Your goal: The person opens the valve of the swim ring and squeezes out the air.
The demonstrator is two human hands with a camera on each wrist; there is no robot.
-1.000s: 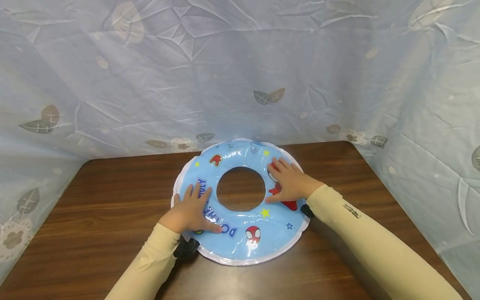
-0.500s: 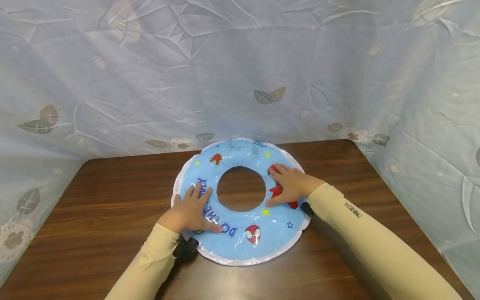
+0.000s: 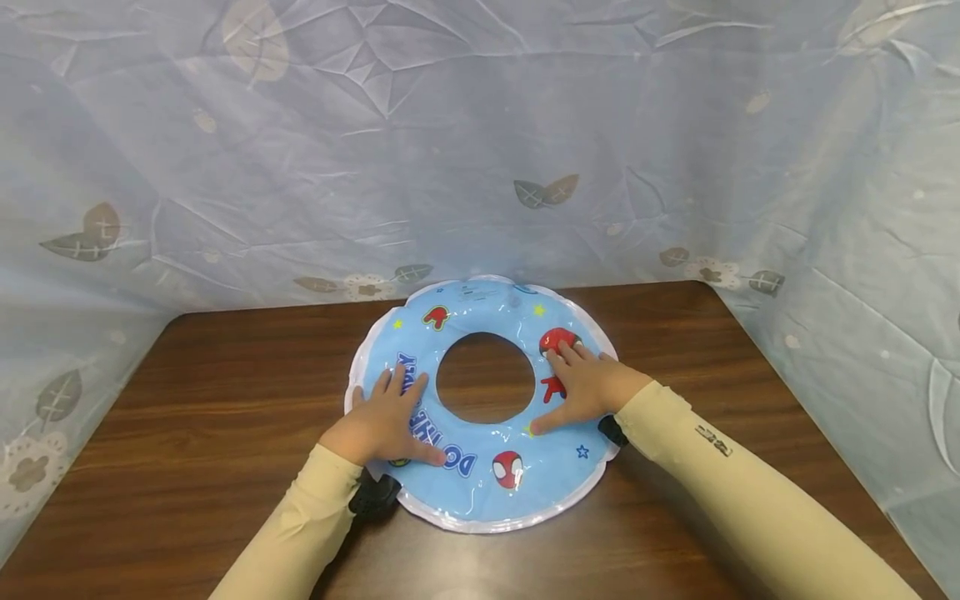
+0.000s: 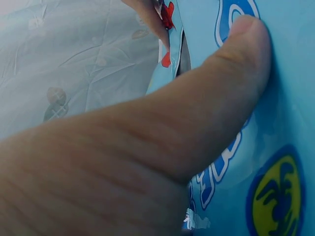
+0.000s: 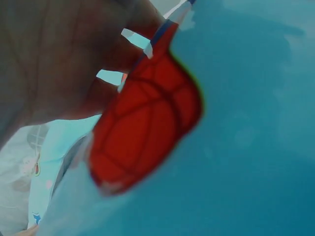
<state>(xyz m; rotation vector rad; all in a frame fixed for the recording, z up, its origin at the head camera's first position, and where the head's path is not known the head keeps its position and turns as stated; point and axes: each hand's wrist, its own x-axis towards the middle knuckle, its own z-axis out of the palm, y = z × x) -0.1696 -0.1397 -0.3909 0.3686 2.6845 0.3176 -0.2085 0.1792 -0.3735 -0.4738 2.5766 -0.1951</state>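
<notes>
A light blue inflatable swim ring [image 3: 480,492] with a white seam, red cartoon figures, stars and blue lettering lies flat on the table. My left hand [image 3: 382,421] rests on its left side with fingers spread, covering part of the lettering. On the opposite side, my right hand [image 3: 588,387] lies over a red printed figure, fingers spread and thumb toward the hole. In the left wrist view, the left thumb [image 4: 236,59] touches the blue vinyl above a round yellow print. The right wrist view shows the right hand's underside [image 5: 64,59] against the ring, beside a red print.
The brown wood-grain table [image 3: 225,400] extends around the ring. A pale blue-grey cloth [image 3: 450,150] printed with leaves and flowers hangs behind the table and along both sides. A black wrist-camera mount [image 3: 373,493] sits under the left wrist.
My right hand has shifted slightly toward me on the ring, its thumb now over the yellow star and more of the red head print showing. The left hand stays in place.
</notes>
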